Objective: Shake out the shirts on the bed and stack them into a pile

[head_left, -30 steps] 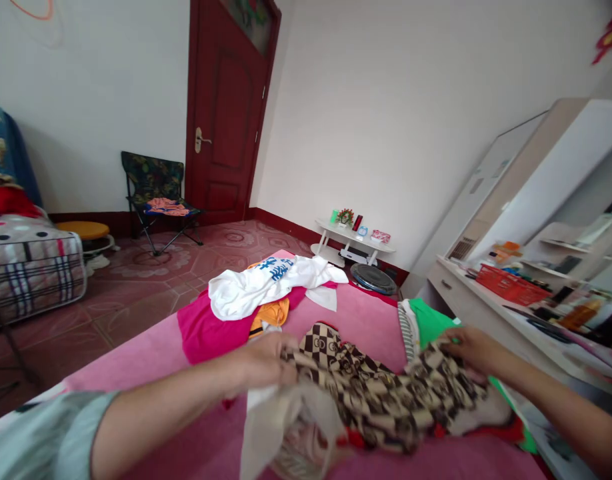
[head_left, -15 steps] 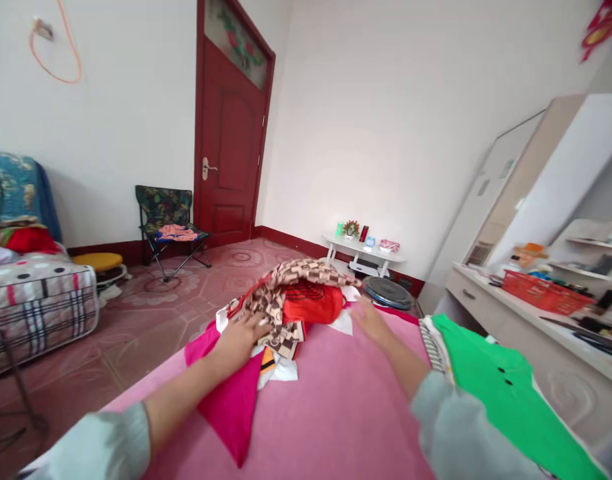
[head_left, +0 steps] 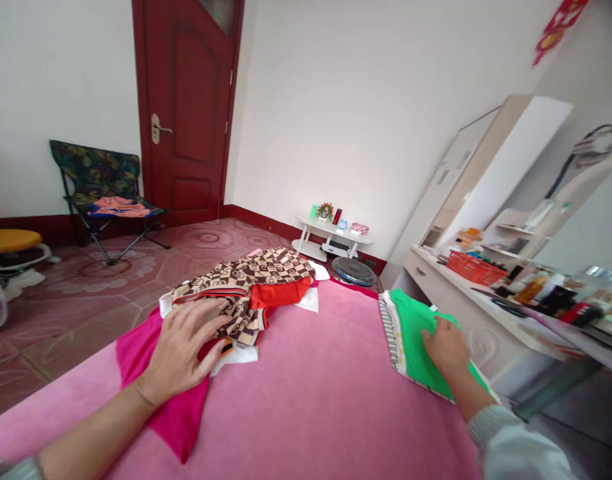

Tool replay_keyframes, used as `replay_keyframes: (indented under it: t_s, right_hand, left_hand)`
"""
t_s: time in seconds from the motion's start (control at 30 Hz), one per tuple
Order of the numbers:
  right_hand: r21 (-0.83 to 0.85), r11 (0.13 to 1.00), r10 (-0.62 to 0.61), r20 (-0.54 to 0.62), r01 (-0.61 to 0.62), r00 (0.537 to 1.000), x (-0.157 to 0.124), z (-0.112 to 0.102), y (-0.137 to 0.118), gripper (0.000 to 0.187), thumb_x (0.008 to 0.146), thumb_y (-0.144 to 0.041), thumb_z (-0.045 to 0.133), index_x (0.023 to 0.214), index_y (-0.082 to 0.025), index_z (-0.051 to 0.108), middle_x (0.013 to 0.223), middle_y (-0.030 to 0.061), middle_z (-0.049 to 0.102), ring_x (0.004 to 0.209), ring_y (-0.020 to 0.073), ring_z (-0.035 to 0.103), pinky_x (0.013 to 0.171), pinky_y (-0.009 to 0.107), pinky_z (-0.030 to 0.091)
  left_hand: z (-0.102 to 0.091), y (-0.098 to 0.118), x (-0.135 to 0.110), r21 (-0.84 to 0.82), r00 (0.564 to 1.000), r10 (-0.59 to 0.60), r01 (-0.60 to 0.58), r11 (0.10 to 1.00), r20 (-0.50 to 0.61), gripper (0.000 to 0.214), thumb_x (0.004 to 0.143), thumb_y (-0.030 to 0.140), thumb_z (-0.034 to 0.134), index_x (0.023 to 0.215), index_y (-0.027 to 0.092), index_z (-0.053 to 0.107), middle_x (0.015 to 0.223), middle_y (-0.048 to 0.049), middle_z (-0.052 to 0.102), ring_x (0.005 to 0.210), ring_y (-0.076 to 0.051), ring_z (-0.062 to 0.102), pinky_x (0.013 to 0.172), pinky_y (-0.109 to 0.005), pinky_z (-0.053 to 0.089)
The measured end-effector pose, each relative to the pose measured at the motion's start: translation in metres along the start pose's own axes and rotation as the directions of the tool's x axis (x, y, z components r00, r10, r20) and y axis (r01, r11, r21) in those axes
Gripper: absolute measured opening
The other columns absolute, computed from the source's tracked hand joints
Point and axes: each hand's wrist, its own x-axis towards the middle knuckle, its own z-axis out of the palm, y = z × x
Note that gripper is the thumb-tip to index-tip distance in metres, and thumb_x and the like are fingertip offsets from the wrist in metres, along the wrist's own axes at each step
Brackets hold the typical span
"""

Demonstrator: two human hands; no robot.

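On the pink-covered bed (head_left: 306, 407) lies a loose heap of clothes. On top of it is a brown-and-cream checkered garment (head_left: 266, 270) with red trim, and a red piece (head_left: 281, 293) shows under it. A magenta cloth (head_left: 179, 420) hangs out toward me. My left hand (head_left: 186, 347) is over the near left side of the heap, fingers spread, holding nothing. At the right, my right hand (head_left: 447, 343) rests on a green garment (head_left: 416, 347) that tops a flat folded stack, its fingers loosely apart and slightly blurred. A black-and-white striped cloth (head_left: 392, 333) shows at that stack's left edge.
Beyond the bed stand a low white table (head_left: 331, 230) with small items and a dark round device (head_left: 353, 271). A dresser (head_left: 436, 273) carrying a red basket (head_left: 476, 268) runs along the right. A folding chair (head_left: 106, 200) and yellow stool (head_left: 13, 240) are at left.
My right hand has left the heap and come to the green garment on the right. My left hand has lifted slightly and spread its fingers. The checkered garment lies flatter, and the view has swung right.
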Motion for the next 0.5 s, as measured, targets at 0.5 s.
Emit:
replay_keyframes:
  t_s: [0.5]
  right_hand:
    - [0.466,0.838,-0.318,-0.003,0.283,0.948,-0.132,-0.099,-0.087,0.014,0.074,-0.033,0.062,0.074,-0.02,0.061,0.072,0.0006,0.062,0.065,0.0168,0.055,0.058,0.027,0.036]
  left_hand:
    - [0.011,0.009,0.003,-0.072,0.956,0.251,-0.243,0.967,0.151,0.029,0.091,0.024,0.044,0.115,0.029,0.06,0.135,-0.0062,0.047,0.119,-0.028,0.046,0.098,-0.046,0.036]
